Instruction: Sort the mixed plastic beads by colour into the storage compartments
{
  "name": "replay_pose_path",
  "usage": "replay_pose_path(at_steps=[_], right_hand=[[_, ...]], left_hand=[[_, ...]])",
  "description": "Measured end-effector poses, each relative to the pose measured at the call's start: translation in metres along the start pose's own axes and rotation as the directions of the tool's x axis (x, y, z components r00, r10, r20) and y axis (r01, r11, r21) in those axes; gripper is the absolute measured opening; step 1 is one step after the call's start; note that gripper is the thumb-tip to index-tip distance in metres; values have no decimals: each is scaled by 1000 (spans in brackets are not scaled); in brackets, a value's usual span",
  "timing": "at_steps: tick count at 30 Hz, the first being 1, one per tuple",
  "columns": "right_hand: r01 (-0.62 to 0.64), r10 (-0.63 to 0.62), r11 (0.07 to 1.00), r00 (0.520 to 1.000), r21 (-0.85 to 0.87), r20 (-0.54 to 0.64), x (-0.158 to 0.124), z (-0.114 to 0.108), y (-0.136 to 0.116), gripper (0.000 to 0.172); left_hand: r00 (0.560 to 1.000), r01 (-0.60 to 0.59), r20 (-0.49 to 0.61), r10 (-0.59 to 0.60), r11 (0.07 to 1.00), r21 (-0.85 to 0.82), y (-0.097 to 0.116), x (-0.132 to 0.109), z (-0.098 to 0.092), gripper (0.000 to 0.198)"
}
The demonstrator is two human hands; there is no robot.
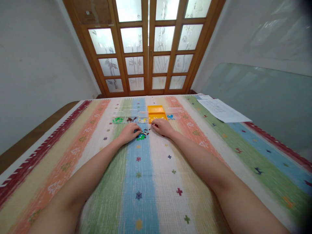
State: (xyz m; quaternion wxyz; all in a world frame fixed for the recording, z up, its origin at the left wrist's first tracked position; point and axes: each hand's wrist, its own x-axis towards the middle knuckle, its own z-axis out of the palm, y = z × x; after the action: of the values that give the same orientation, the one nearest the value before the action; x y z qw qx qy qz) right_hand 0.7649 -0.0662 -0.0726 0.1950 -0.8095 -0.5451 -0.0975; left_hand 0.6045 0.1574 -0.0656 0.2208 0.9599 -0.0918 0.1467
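Observation:
Both my arms reach forward over a striped cloth. My left hand point(129, 131) rests on the cloth with its fingers curled beside a small pile of tiny coloured pieces point(142, 135). My right hand point(162, 126) lies just right of the pile, fingers bent, close to the orange tray point(156, 110). The fingertips are too small to show whether either hand pinches a piece. Clear small trays stand in a row behind the pile: one with green pieces point(118, 120), one with dark red pieces point(131, 119), one with blue pieces point(171, 116).
The striped cloth point(146, 182) covers the table. A printed paper sheet point(223, 110) lies at the far right. A glass pane point(263, 97) leans on the right wall. Wooden glazed doors point(148, 48) stand behind the table. Bare wood edge shows at left point(36, 133).

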Motion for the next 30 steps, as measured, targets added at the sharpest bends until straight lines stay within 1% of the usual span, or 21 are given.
replay_pose_path(at_steps=[3,5,7,8,10,11,13,16,18,20,21,23,27,30], right_hand=[[-4,4,1000,1000,1,4,0,0,0,21],[-11,11,1000,1000,0,8,0,0,0,20],[-14,14,1000,1000,1,10,0,0,0,20],[-11,11,1000,1000,2,10,-1,0,-1,20],[-5,5,1000,1000,7,7,-1,0,-1,21],[-3,3,1000,1000,10,6,-1,-1,-1,21],[-4,4,1000,1000,18,7,-1,-2,-2,21],[-10,9,1000,1000,23,11,-2,-3,-3,21],[-10,9,1000,1000,19,12,-2,-3,-4,22],[-8,8,1000,1000,15,13,-2,-3,-4,22],[-6,6,1000,1000,14,12,-2,-3,-4,22],[-3,3,1000,1000,11,9,-2,-3,-4,22],[7,-8,1000,1000,30,6,-2,-4,-6,22],[18,-20,996,1000,91,22,-3,-3,-7,21]], left_hand=[[998,33,-45,-34,999,-26,-5,0,-1,20],[991,92,-94,-99,993,-67,-13,0,-2,21],[967,171,-167,-190,978,-119,-24,-1,-5,23],[948,210,-211,-238,967,-146,-31,-1,-6,24],[900,275,-288,-328,938,-212,-47,-2,-11,27],[866,312,-325,-381,918,-247,-55,-3,-14,29],[780,390,-394,-486,870,-301,-72,-6,-19,32],[670,463,-461,-582,813,-354,-91,-11,-27,33],[617,500,-477,-625,780,-375,-97,-14,-31,34],[581,530,-479,-657,753,-389,-99,-17,-34,34],[570,541,-478,-668,743,-394,-99,-17,-35,34],[562,550,-475,-677,735,-396,-98,-18,-36,34],[583,539,-459,-671,742,-399,-100,-18,-35,35],[595,533,-455,-663,749,-394,-103,-19,-33,35]])
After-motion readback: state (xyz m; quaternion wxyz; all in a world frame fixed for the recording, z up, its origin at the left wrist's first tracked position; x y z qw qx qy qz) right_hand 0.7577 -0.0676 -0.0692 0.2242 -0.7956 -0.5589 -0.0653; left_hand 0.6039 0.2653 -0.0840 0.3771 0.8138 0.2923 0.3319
